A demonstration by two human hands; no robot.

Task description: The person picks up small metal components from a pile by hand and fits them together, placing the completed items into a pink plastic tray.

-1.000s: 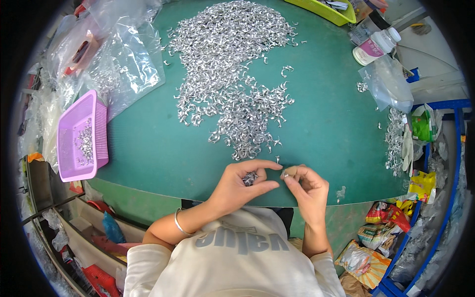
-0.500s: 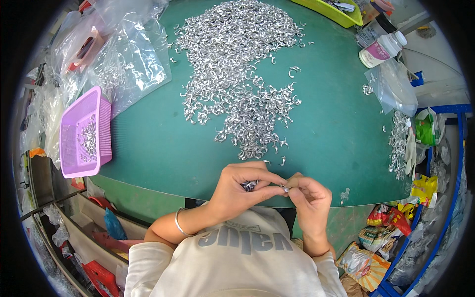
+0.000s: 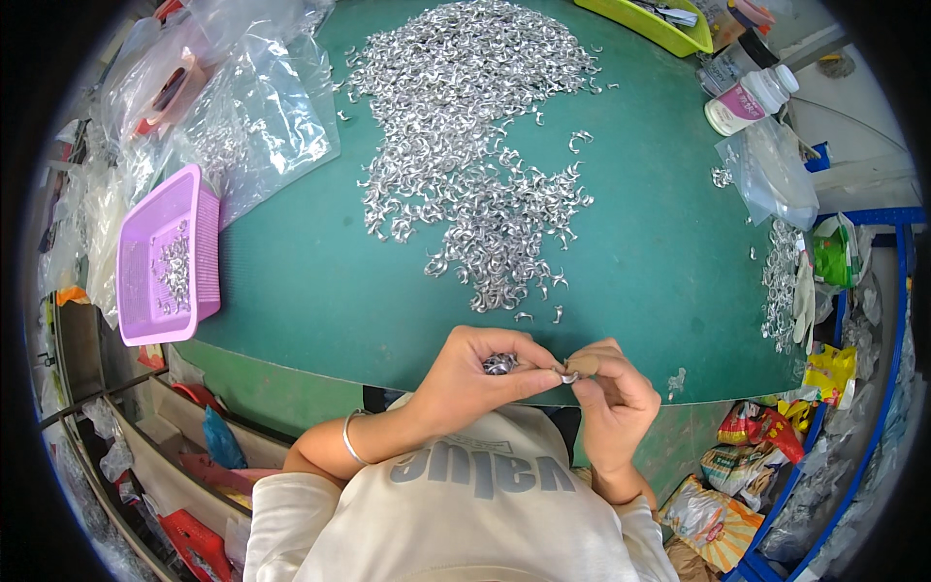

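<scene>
Close to my body, at the table's front edge, my two hands meet. My left hand (image 3: 482, 373) is closed, with several small curved silver metal pieces (image 3: 500, 364) cupped in its palm. Its thumb and forefinger reach one more curved silver metal piece (image 3: 570, 377) at their tips. My right hand (image 3: 617, 393) pinches that same piece from the other side. Just beyond the hands, a large pile of similar curved pieces (image 3: 465, 126) spreads over the green table (image 3: 659, 252), narrowing toward me.
A purple basket (image 3: 207, 257) with some silver pieces stands at the left, beside clear plastic bags (image 3: 281, 107). At the right lie another group of silver pieces (image 3: 779, 291), a clear bag (image 3: 771, 179) and a white bottle (image 3: 752, 100). A yellow-green tray (image 3: 650, 29) sits at the far right.
Both hands have shifted slightly to the right. The pinched metal piece shows more plainly between the fingertips, and more of the pieces in my left palm can be seen.
</scene>
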